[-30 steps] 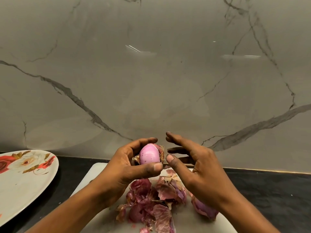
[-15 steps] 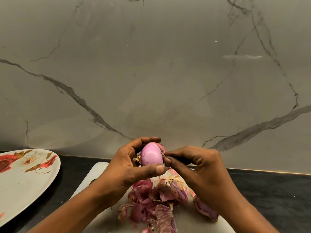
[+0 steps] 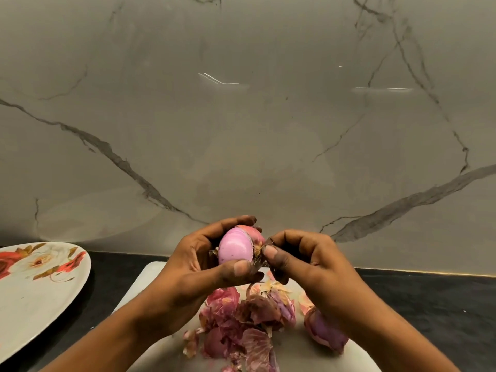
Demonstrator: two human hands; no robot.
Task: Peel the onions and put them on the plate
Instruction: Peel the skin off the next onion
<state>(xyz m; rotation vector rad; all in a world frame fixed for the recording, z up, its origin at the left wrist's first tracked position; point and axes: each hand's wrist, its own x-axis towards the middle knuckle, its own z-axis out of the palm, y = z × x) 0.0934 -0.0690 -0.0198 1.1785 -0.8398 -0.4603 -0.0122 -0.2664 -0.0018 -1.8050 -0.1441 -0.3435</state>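
Marble wall (image 3: 241,130) behind, dark worktop (image 3: 429,304) below. Above the white board (image 3: 145,280), the left hand (image 3: 198,275) cups a mostly bare onion (image 3: 236,249), and the right hand (image 3: 303,261) pinches the dry skin at its root end. Peeling looks nearly finished. Next, pull that scrap off onto the peels (image 3: 241,331), then carry the onion left to the flowered plate (image 3: 32,299). A second onion (image 3: 324,331) lies on the board.

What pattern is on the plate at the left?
The plate is white with red and cream flowers, head view.
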